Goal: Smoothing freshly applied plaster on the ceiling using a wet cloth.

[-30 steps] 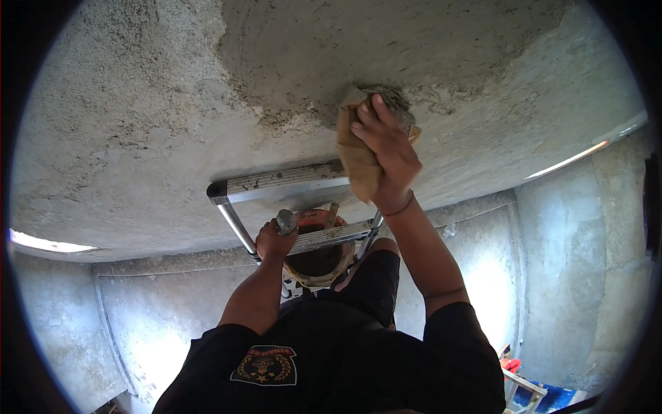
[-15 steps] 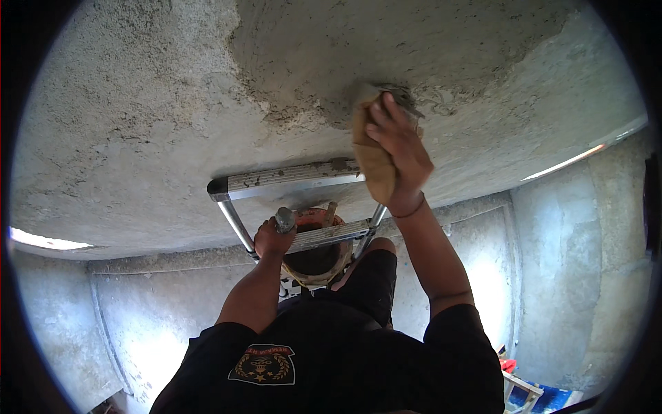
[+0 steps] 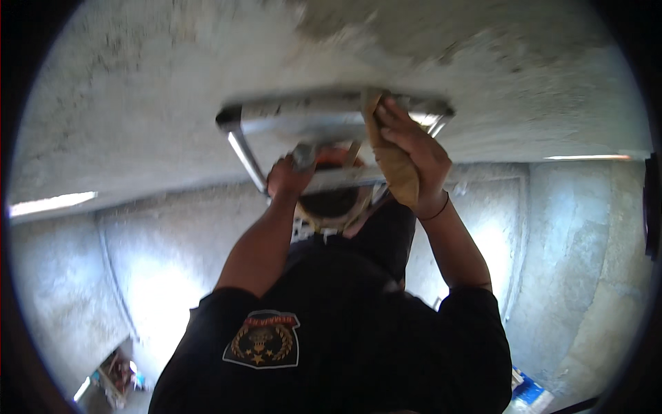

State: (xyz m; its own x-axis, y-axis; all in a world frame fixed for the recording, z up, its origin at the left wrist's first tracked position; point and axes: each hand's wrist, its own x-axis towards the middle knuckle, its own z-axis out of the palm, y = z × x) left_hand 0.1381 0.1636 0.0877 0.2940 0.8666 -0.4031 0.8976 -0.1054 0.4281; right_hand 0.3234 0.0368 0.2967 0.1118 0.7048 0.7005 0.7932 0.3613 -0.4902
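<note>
My right hand (image 3: 419,153) is closed on a folded tan sheet (image 3: 394,162), paper or cloth, its upper end in front of the top bar of an aluminium ladder (image 3: 303,110). The fingers lie across the sheet's face. Lower left, my left hand (image 3: 287,178) is wrapped round a thing with a grey rounded end (image 3: 303,156), perhaps a tool handle; its other end is hidden. That fist sits by the ladder's left rail and lower step. Beyond the ladder rises a cement-plastered wall (image 3: 172,90), with a darker plaster patch (image 3: 407,27) high on it.
Below the ladder step stands a bucket (image 3: 331,219) with dark contents and an orange inner edge; a wooden stick (image 3: 354,152) leans there. Grey walls close in on both sides. Blue-and-white material (image 3: 529,392) lies at lower right, mixed clutter (image 3: 118,372) at lower left.
My right hand has come down from the plaster patch with the tan sheet, to the ladder's top bar. The view has tilted downward; my left hand keeps its grip by the ladder.
</note>
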